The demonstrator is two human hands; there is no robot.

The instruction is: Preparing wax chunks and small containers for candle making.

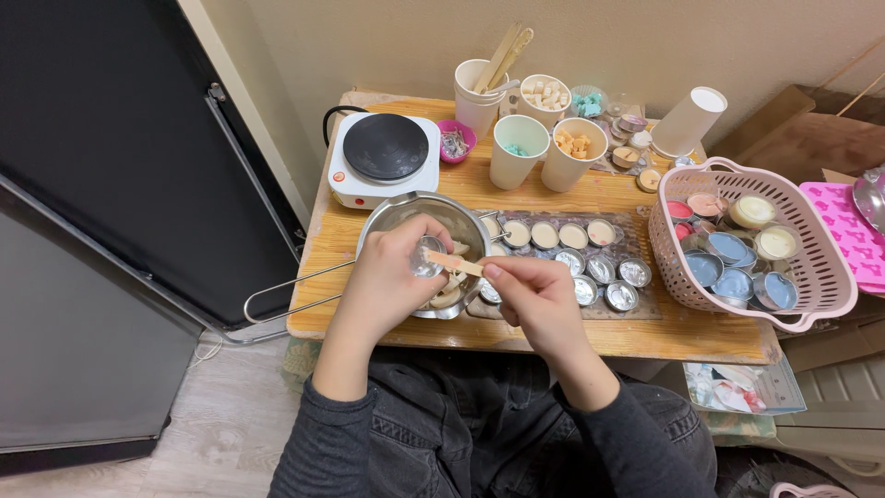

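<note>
My left hand [392, 277] holds a small round metal tin [426, 257] over a steel pot [406, 210] with a long wire handle. My right hand [535, 295] grips a flat wooden stick [454, 264] whose tip reaches into the tin. The pot holds pale wax pieces, mostly hidden by my hands. Just right of the pot, rows of small tins [604, 269] lie on a mat, some filled with cream wax, some empty.
A white hot plate [384, 157] stands at the back left of the small wooden table [553, 194]. Paper cups [516, 148] with wax chunks and sticks stand behind. A pink basket [811, 277] of filled tins sits at the right, a pink mould [853, 231] beyond.
</note>
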